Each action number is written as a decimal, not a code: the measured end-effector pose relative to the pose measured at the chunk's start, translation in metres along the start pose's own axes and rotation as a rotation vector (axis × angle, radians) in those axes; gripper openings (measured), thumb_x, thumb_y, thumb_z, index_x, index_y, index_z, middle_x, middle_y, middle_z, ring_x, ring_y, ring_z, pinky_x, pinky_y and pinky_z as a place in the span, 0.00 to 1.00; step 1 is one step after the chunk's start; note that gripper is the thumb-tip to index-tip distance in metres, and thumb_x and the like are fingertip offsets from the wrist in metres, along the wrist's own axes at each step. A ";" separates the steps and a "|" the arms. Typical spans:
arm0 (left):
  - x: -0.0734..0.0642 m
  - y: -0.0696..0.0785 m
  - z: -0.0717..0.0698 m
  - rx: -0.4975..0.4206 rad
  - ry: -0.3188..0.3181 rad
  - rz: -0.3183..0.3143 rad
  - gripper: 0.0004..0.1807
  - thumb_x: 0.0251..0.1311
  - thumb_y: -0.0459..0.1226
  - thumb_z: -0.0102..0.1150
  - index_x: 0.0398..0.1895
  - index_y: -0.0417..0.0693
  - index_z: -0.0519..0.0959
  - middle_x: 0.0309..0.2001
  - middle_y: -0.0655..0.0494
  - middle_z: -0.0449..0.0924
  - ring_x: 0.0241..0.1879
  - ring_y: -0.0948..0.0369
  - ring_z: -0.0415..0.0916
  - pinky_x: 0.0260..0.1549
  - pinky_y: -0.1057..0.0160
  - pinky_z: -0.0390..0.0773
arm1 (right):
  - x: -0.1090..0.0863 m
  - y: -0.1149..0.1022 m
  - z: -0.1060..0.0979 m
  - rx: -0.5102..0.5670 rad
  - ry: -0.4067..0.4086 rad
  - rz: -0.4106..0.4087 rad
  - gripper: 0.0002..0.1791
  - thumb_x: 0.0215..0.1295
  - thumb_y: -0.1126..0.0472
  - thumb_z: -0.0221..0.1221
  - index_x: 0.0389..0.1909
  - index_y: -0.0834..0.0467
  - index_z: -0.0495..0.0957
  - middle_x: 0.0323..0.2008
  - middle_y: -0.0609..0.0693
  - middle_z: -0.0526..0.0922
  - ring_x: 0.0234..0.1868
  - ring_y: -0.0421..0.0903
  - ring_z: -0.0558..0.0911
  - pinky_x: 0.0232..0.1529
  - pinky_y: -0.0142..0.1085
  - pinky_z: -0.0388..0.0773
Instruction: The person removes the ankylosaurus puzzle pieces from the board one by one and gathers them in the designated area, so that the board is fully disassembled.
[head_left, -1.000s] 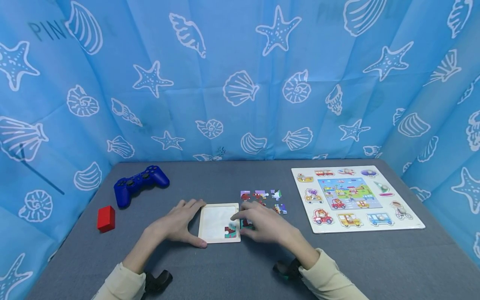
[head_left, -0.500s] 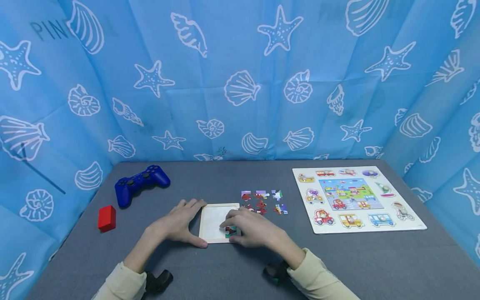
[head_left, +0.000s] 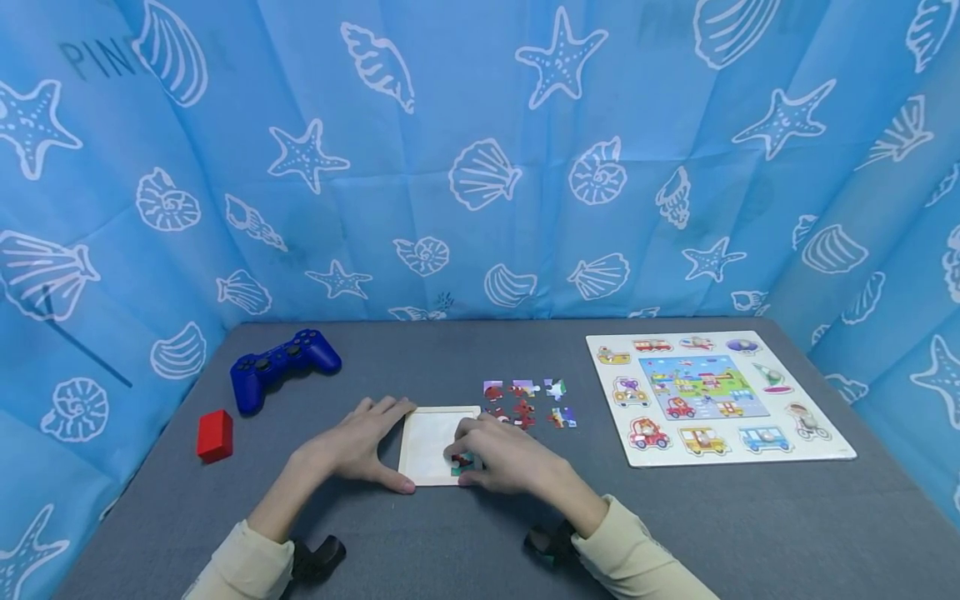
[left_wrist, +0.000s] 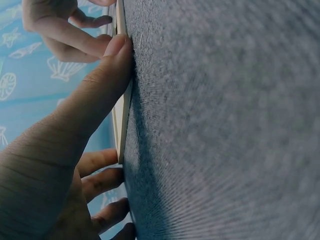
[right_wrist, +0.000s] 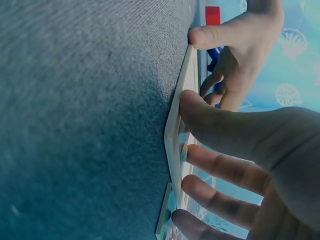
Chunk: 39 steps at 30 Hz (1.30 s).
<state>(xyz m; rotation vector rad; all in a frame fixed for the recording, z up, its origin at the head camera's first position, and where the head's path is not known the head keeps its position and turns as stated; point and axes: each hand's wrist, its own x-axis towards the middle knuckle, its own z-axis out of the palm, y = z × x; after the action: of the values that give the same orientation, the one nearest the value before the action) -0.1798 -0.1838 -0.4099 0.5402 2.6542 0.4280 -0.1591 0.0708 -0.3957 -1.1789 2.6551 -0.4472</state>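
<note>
A small wooden puzzle tray (head_left: 429, 442) lies on the table in the head view. My left hand (head_left: 360, 446) holds it along its left side, thumb at the near corner and forefinger at the far one. My right hand (head_left: 498, 454) is over the tray's right part, fingers bent down. In the right wrist view, its forefinger touches a teal puzzle piece (right_wrist: 184, 153) raised slightly over the rim, and the thumb lies at the near rim. A red and teal piece (head_left: 461, 468) shows in the near right corner, partly covered by my fingers.
Several loose puzzle pieces (head_left: 523, 388) lie behind and right of the tray. Another piece (right_wrist: 165, 212) is just outside its right edge. A vehicle knob puzzle board (head_left: 705, 442) sits at right, a blue game controller (head_left: 285, 367) and red block (head_left: 214, 436) at left.
My right hand has moved left from beyond the tray's right edge to over the near right corner, then shifted only slightly. The left hand has stayed at the tray's left side.
</note>
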 end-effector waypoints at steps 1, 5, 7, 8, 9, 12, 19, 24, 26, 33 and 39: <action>0.000 0.000 0.000 -0.001 0.000 0.001 0.64 0.40 0.69 0.75 0.80 0.54 0.59 0.76 0.45 0.63 0.69 0.44 0.64 0.65 0.34 0.69 | 0.000 0.000 0.000 0.000 -0.001 0.002 0.15 0.63 0.55 0.71 0.50 0.52 0.88 0.49 0.48 0.84 0.45 0.42 0.77 0.43 0.33 0.76; -0.001 0.000 -0.001 -0.005 0.002 0.003 0.64 0.41 0.68 0.76 0.79 0.54 0.59 0.75 0.45 0.64 0.69 0.45 0.64 0.64 0.34 0.70 | 0.000 -0.001 -0.001 0.007 -0.005 0.011 0.17 0.63 0.55 0.71 0.52 0.54 0.87 0.50 0.49 0.84 0.45 0.42 0.77 0.43 0.32 0.76; -0.001 0.000 -0.001 -0.006 0.003 0.003 0.63 0.41 0.68 0.76 0.79 0.54 0.59 0.75 0.45 0.64 0.68 0.45 0.64 0.64 0.34 0.70 | 0.000 -0.001 -0.001 0.017 -0.005 0.017 0.18 0.64 0.56 0.71 0.53 0.55 0.87 0.50 0.50 0.84 0.45 0.42 0.78 0.43 0.33 0.76; -0.001 0.000 -0.001 -0.005 0.004 0.003 0.63 0.41 0.68 0.76 0.79 0.54 0.59 0.75 0.46 0.64 0.68 0.45 0.64 0.64 0.35 0.70 | 0.000 -0.001 -0.001 0.023 -0.004 0.020 0.18 0.64 0.56 0.71 0.54 0.56 0.87 0.50 0.50 0.84 0.45 0.43 0.78 0.43 0.33 0.77; -0.001 0.000 0.000 -0.003 0.005 0.004 0.64 0.41 0.68 0.76 0.79 0.54 0.59 0.75 0.46 0.65 0.68 0.45 0.64 0.63 0.35 0.71 | 0.000 -0.001 -0.001 0.028 -0.001 0.022 0.19 0.63 0.56 0.71 0.54 0.56 0.86 0.50 0.50 0.84 0.45 0.43 0.78 0.43 0.33 0.77; 0.000 0.000 0.000 -0.003 0.007 0.004 0.64 0.41 0.68 0.76 0.79 0.54 0.59 0.74 0.46 0.65 0.67 0.46 0.65 0.63 0.35 0.71 | 0.000 0.000 0.000 0.041 0.009 0.021 0.18 0.63 0.56 0.71 0.53 0.56 0.87 0.49 0.50 0.84 0.45 0.42 0.78 0.43 0.33 0.77; 0.001 -0.002 0.002 0.017 0.020 0.011 0.64 0.40 0.70 0.75 0.79 0.54 0.59 0.74 0.47 0.66 0.65 0.47 0.66 0.63 0.37 0.71 | 0.000 0.003 0.001 0.070 0.038 -0.002 0.16 0.60 0.58 0.73 0.49 0.56 0.88 0.46 0.49 0.84 0.41 0.39 0.77 0.38 0.29 0.74; 0.002 -0.003 0.003 0.019 0.022 0.010 0.64 0.40 0.70 0.75 0.79 0.54 0.59 0.73 0.47 0.66 0.65 0.47 0.66 0.63 0.36 0.71 | 0.001 0.002 0.000 0.072 0.025 -0.053 0.15 0.61 0.61 0.72 0.48 0.56 0.88 0.45 0.49 0.81 0.39 0.38 0.75 0.36 0.26 0.72; 0.002 -0.003 0.003 0.016 0.021 0.012 0.64 0.40 0.69 0.75 0.79 0.54 0.59 0.74 0.47 0.66 0.65 0.47 0.66 0.63 0.36 0.71 | 0.002 0.001 0.000 0.077 0.019 -0.053 0.15 0.60 0.62 0.72 0.48 0.57 0.88 0.44 0.49 0.80 0.38 0.38 0.73 0.36 0.26 0.71; 0.001 -0.003 0.004 0.016 0.025 0.018 0.64 0.40 0.70 0.74 0.79 0.53 0.59 0.74 0.46 0.66 0.66 0.46 0.66 0.63 0.36 0.70 | 0.001 -0.003 -0.001 0.090 -0.003 -0.029 0.09 0.62 0.62 0.72 0.43 0.57 0.88 0.40 0.48 0.78 0.35 0.36 0.69 0.35 0.26 0.69; 0.001 -0.003 0.003 0.015 0.026 0.019 0.65 0.40 0.70 0.74 0.80 0.53 0.58 0.74 0.46 0.66 0.66 0.46 0.66 0.63 0.36 0.70 | -0.001 -0.004 -0.001 0.105 -0.015 -0.005 0.11 0.62 0.62 0.71 0.45 0.59 0.88 0.41 0.48 0.77 0.36 0.36 0.68 0.35 0.26 0.70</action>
<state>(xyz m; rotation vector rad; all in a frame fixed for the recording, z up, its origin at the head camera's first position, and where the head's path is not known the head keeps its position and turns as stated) -0.1797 -0.1856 -0.4141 0.5680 2.6807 0.4240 -0.1559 0.0696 -0.3938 -1.1537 2.5821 -0.5685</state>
